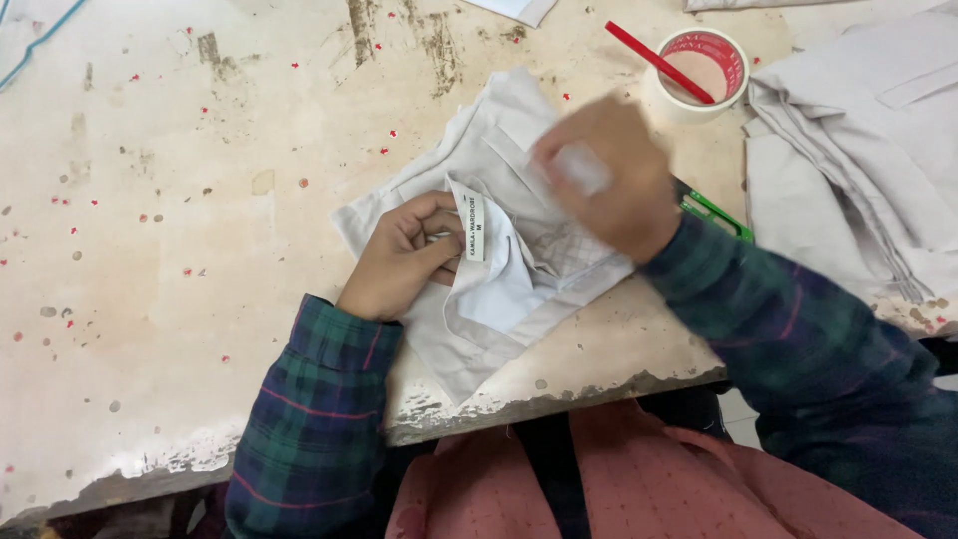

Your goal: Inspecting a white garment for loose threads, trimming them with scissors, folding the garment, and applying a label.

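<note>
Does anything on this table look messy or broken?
Yes. The table is worn: brown scuffs near the far edge, chipped paint along the near edge, and tiny red specks all over. The pale garment under both hands lies crumpled.

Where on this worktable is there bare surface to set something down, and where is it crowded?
The widest bare stretch of the table lies beyond the left hand, out to the left edge. A narrower strip runs above the grey garment. It is crowded on the right: right hand, tape roll, green tool, folded cloth pile.

Dark green-and-navy plaid sleeves [309,419] with thin red lines, buttoned cuffs
</note>
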